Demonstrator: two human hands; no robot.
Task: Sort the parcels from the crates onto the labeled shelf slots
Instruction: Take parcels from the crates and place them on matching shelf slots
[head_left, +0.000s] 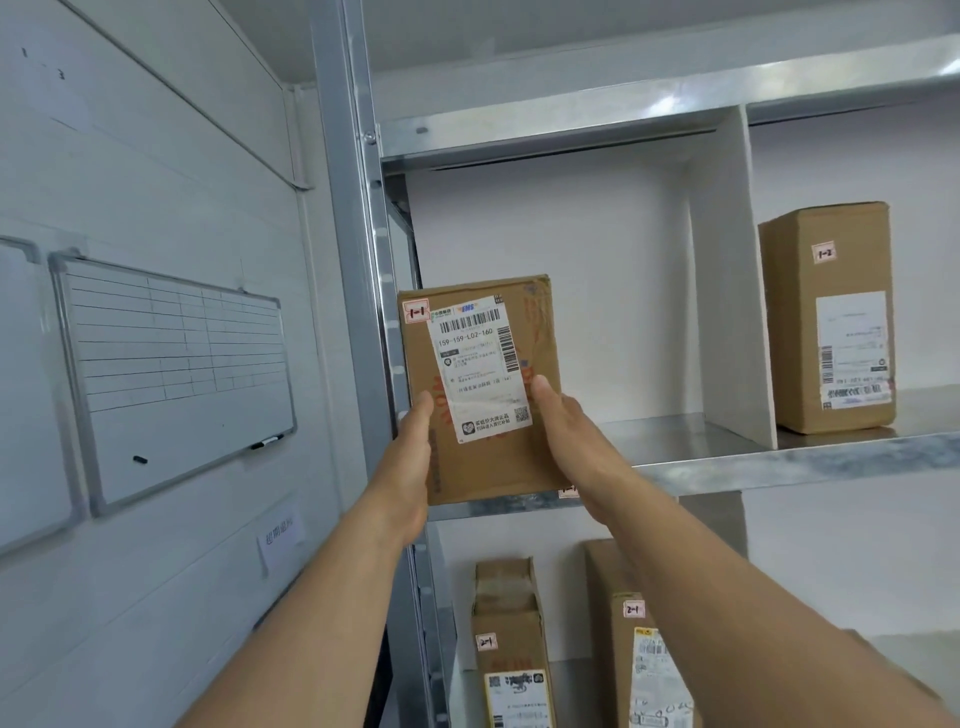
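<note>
A ruled whiteboard (176, 379) hangs on the wall well to the left of my left grip (410, 467), which clasps the left edge of a cardboard parcel (480, 374), thumb on the front face, fingers hidden behind. The parcel stands upright between both grips, tagged "1-1", at the front lip of the metal shelf (779, 462); I cannot tell whether it rests there. My right grip (566, 441) pinches its right edge, thumb pressed flat. Right of that grip stands a white divider (727, 286), then a tall box (826, 322) marked "1-2". Below both grips, two boxes (511, 639) marked "2-1" stand upright.
</note>
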